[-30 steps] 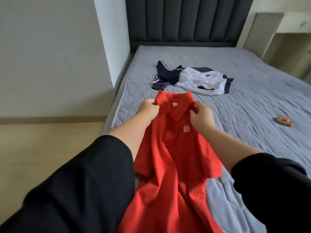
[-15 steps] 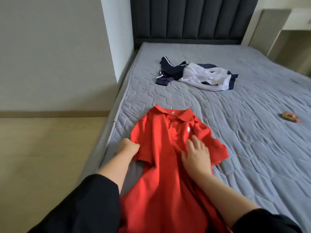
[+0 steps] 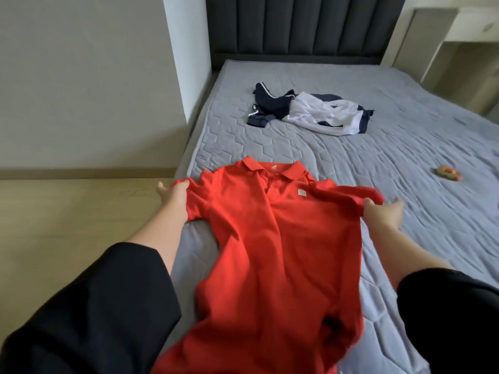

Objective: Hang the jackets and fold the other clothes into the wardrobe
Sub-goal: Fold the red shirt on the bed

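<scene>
My left hand (image 3: 175,195) grips the hem of one short sleeve of the red polo shirt (image 3: 272,252), fingers curled into the cloth with the thumb sticking out on the outer side. My right hand (image 3: 383,215) pinches the hem of the other sleeve, thumb on top of the fabric; the fingers reach past the edge and I cannot tell how far they wrap beneath. The two hands are well apart, and the shoulders of the shirt are stretched wide between them.

The shirt is front side up, its collar (image 3: 272,168) pointing away from me and lying on the grey quilted mattress (image 3: 405,157). A small pale label (image 3: 302,192) sits on the chest. The body of the shirt runs back towards me, rumpled, out of the bottom of the view. My forearms are bare, with black sleeves (image 3: 94,306) pushed up near the elbows.

Farther up the mattress, well apart from the red shirt, lies a crumpled navy and white garment (image 3: 310,114). To the right, alone on the quilting, is a small yellow and red object (image 3: 447,172), too blurred to name. A dark padded headboard (image 3: 305,22) stands at the far end. A pale wooden floor (image 3: 67,211) lies to the left of the bed, and cream furniture (image 3: 459,36) stands at the far right.
</scene>
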Demonstrator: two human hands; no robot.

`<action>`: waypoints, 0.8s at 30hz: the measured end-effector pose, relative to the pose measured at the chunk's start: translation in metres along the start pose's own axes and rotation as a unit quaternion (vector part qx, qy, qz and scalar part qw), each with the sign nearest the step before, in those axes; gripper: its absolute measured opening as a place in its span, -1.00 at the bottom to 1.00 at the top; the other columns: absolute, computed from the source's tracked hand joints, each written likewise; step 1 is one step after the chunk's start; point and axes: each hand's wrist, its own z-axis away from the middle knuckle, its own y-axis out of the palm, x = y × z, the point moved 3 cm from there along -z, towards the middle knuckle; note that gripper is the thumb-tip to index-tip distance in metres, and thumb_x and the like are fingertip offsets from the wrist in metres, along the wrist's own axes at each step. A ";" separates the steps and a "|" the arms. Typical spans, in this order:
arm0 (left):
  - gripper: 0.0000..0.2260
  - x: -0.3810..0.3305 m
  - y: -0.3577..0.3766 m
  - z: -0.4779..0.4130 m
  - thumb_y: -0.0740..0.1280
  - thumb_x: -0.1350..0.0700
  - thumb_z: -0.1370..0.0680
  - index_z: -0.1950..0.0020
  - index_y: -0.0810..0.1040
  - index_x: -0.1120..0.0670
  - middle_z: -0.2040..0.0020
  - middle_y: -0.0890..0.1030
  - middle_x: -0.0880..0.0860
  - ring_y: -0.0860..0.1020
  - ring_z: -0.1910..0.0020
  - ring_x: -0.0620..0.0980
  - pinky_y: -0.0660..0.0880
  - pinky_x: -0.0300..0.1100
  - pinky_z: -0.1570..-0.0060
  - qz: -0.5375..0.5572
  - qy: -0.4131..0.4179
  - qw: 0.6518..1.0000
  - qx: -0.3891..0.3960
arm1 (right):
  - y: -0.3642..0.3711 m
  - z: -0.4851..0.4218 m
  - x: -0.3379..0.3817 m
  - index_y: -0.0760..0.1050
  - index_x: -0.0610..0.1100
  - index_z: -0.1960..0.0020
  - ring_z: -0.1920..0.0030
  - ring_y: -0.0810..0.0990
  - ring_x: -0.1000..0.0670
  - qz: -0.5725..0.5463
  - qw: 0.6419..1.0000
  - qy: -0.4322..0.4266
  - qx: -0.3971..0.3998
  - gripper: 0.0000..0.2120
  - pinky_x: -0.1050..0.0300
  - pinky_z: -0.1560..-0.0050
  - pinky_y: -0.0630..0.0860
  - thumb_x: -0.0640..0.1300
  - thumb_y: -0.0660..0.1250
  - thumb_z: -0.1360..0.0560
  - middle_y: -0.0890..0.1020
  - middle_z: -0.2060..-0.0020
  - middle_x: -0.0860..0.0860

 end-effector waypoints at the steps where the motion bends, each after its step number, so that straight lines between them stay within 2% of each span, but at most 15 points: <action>1: -0.38 0.008 -0.002 0.006 0.36 0.22 -0.48 -0.49 0.19 0.06 -0.33 0.45 0.14 0.49 -0.23 0.11 0.42 -0.03 -0.25 -0.119 0.030 0.992 -0.018 | 0.002 0.005 -0.008 0.25 -0.30 -0.42 -0.33 0.44 -0.21 0.030 0.999 -0.005 0.020 -0.37 -0.03 -0.33 0.35 -0.12 0.39 -0.45 0.44 -0.32 -0.27; 3: -0.49 0.032 0.000 0.025 0.34 0.19 -0.47 -0.40 0.31 0.19 -0.30 0.50 0.23 0.51 -0.22 0.18 0.44 0.00 -0.24 -0.310 0.053 0.949 -0.003 | 0.008 0.023 -0.027 0.36 -0.35 -0.33 -0.28 0.48 -0.25 0.126 0.989 -0.023 0.075 -0.43 -0.06 -0.25 0.39 -0.04 0.39 -0.46 0.48 -0.26 -0.32; 5: -0.51 0.059 0.005 0.052 0.35 0.06 -0.49 -0.34 0.36 0.27 -0.25 0.52 0.27 0.54 -0.18 0.21 0.48 0.02 -0.19 -0.388 0.013 0.920 0.053 | 0.010 0.050 -0.045 0.40 -0.35 -0.32 -0.24 0.50 -0.24 0.160 0.978 0.008 0.135 -0.41 -0.01 -0.17 0.42 0.06 0.35 -0.49 0.50 -0.26 -0.30; 7: -0.42 0.080 0.008 0.071 0.36 -0.05 -0.49 -0.36 0.34 0.29 -0.31 0.48 0.26 0.49 -0.26 0.21 0.43 -0.01 -0.24 -0.425 0.006 0.900 0.095 | 0.005 0.078 -0.061 0.41 -0.34 -0.30 -0.15 0.56 -0.23 0.127 0.973 0.078 0.179 -0.39 0.07 0.02 0.47 0.11 0.36 -0.48 0.54 -0.20 -0.25; 8: -0.38 0.086 0.008 0.078 0.37 -0.08 -0.48 -0.38 0.34 0.29 -0.34 0.46 0.25 0.46 -0.30 0.19 0.40 -0.03 -0.26 -0.444 0.012 0.888 0.117 | 0.003 0.090 -0.067 0.44 -0.30 -0.25 -0.02 0.61 -0.21 0.095 0.966 0.112 0.214 -0.45 0.11 0.13 0.49 0.10 0.39 -0.46 0.59 -0.09 -0.21; 10: -0.37 0.097 0.006 0.092 0.40 -0.10 -0.47 -0.39 0.36 0.26 -0.35 0.46 0.19 0.46 -0.31 0.15 0.40 -0.07 -0.25 -0.458 -0.008 0.872 0.171 | -0.003 0.113 -0.072 0.49 -0.26 -0.11 0.23 0.63 -0.12 0.056 0.932 0.172 0.313 -0.61 0.12 0.30 0.54 0.00 0.45 -0.44 0.65 0.15 -0.15; 12: -0.47 0.107 0.001 0.101 0.44 0.02 -0.46 -0.33 0.43 0.24 -0.27 0.53 0.16 0.53 -0.22 0.15 0.44 -0.08 -0.20 -0.432 -0.040 0.874 0.218 | -0.012 0.125 -0.072 0.53 -0.29 -0.02 0.39 0.64 -0.09 0.056 0.896 0.194 0.396 -0.80 0.10 0.41 0.57 -0.20 0.42 -0.47 0.66 0.32 -0.16; 14: -0.60 0.110 -0.012 0.103 0.39 0.15 -0.47 -0.28 0.49 0.25 -0.21 0.57 0.21 0.56 -0.16 0.18 0.48 -0.04 -0.18 -0.442 -0.015 0.877 0.189 | -0.021 0.122 -0.072 0.49 -0.30 0.08 0.45 0.57 -0.13 0.063 0.904 0.196 0.374 -0.96 0.04 0.41 0.57 -0.38 0.27 -0.49 0.58 0.39 -0.19; 15: -0.63 0.107 -0.022 0.101 0.36 0.16 -0.48 -0.27 0.50 0.24 -0.20 0.57 0.23 0.55 -0.17 0.20 0.48 -0.03 -0.17 -0.465 0.019 0.874 0.141 | -0.029 0.115 -0.074 0.47 -0.29 0.10 0.43 0.53 -0.14 0.058 0.928 0.193 0.314 -0.90 0.01 0.39 0.55 -0.41 0.21 -0.48 0.53 0.38 -0.20; 17: -0.58 0.100 -0.044 0.093 0.38 0.10 -0.49 -0.31 0.48 0.21 -0.26 0.53 0.24 0.50 -0.24 0.22 0.43 -0.01 -0.19 -0.500 0.074 0.862 0.053 | -0.051 0.097 -0.083 0.53 -0.29 0.07 0.32 0.55 -0.19 0.050 0.979 0.153 0.126 -0.81 -0.06 0.34 0.58 -0.40 0.17 -0.42 0.56 0.29 -0.25; 18: -0.55 0.099 -0.053 0.090 0.41 0.08 -0.47 -0.32 0.47 0.19 -0.28 0.52 0.24 0.48 -0.26 0.22 0.41 0.00 -0.21 -0.496 0.088 0.863 0.036 | -0.062 0.088 -0.089 0.57 -0.30 0.02 0.23 0.59 -0.22 0.056 0.989 0.131 0.048 -0.77 -0.09 0.22 0.60 -0.37 0.19 -0.40 0.60 0.21 -0.27; 19: -0.52 0.099 -0.059 0.088 0.44 0.08 -0.45 -0.32 0.46 0.19 -0.28 0.52 0.24 0.48 -0.26 0.21 0.41 0.01 -0.21 -0.485 0.097 0.868 0.033 | -0.071 0.082 -0.094 0.58 -0.33 -0.02 0.16 0.60 -0.23 0.068 0.990 0.126 0.016 -0.75 -0.07 0.10 0.58 -0.34 0.24 -0.40 0.61 0.16 -0.28; 21: -0.47 0.102 -0.063 0.088 0.45 0.13 -0.43 -0.37 0.41 0.14 -0.30 0.50 0.21 0.47 -0.28 0.21 0.39 0.03 -0.22 -0.472 0.119 0.872 0.047 | -0.074 0.083 -0.104 0.55 -0.33 -0.10 0.12 0.58 -0.20 0.032 0.984 0.165 0.065 -0.69 -0.09 0.00 0.56 -0.17 0.36 -0.44 0.58 0.14 -0.24; 23: -0.41 0.105 -0.062 0.091 0.40 0.14 -0.44 -0.44 0.30 0.08 -0.32 0.48 0.19 0.45 -0.28 0.24 0.39 0.04 -0.22 -0.483 0.128 0.864 0.061 | -0.066 0.092 -0.105 0.50 -0.18 -0.06 0.15 0.59 -0.15 -0.009 0.953 0.228 0.197 -0.67 -0.07 0.09 0.60 0.03 0.42 -0.44 0.58 0.14 -0.15; 24: -0.39 0.104 -0.060 0.094 0.37 0.13 -0.44 -0.46 0.26 0.06 -0.33 0.47 0.19 0.45 -0.28 0.25 0.39 0.05 -0.21 -0.493 0.127 0.858 0.067 | -0.063 0.099 -0.103 0.48 -0.13 -0.01 0.18 0.60 -0.10 -0.002 0.933 0.247 0.262 -0.69 0.00 0.17 0.61 0.05 0.45 -0.42 0.59 0.16 -0.11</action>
